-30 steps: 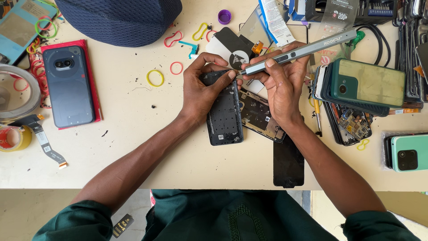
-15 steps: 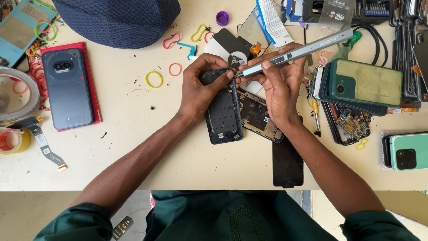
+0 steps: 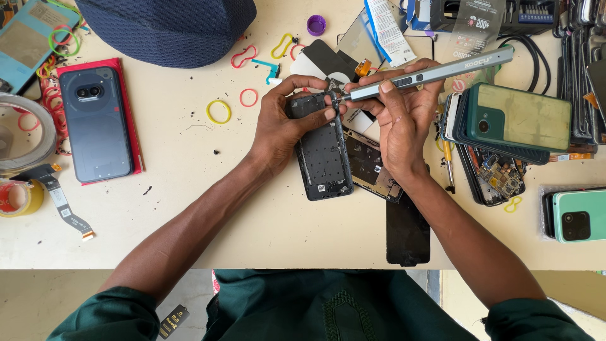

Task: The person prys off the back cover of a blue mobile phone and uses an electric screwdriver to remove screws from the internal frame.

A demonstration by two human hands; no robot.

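Observation:
My left hand [image 3: 287,123] grips the top of an opened black phone frame [image 3: 323,158] that lies on the beige table [image 3: 189,202], with thumb and fingers pinching its upper edge. In my right hand [image 3: 398,123] I hold a grey pen-shaped electric screwdriver [image 3: 429,71], and its tip meets the frame's upper right corner. Under my right hand lies a phone part with exposed circuitry [image 3: 369,164]. A black screen panel [image 3: 407,230] rests below my right wrist.
A dark grey phone on a red case [image 3: 95,123] lies at the left, with tape rolls [image 3: 19,145] beside it. A navy cap [image 3: 167,28] sits at the top. Green-backed phones [image 3: 524,117] and opened phones crowd the right side. Coloured rubber bands [image 3: 219,112] are scattered about.
The screwdriver has tilted slightly and its tip has shifted along the frame's top edge. My left hand has adjusted its pinch on the frame. Everything else stays put.

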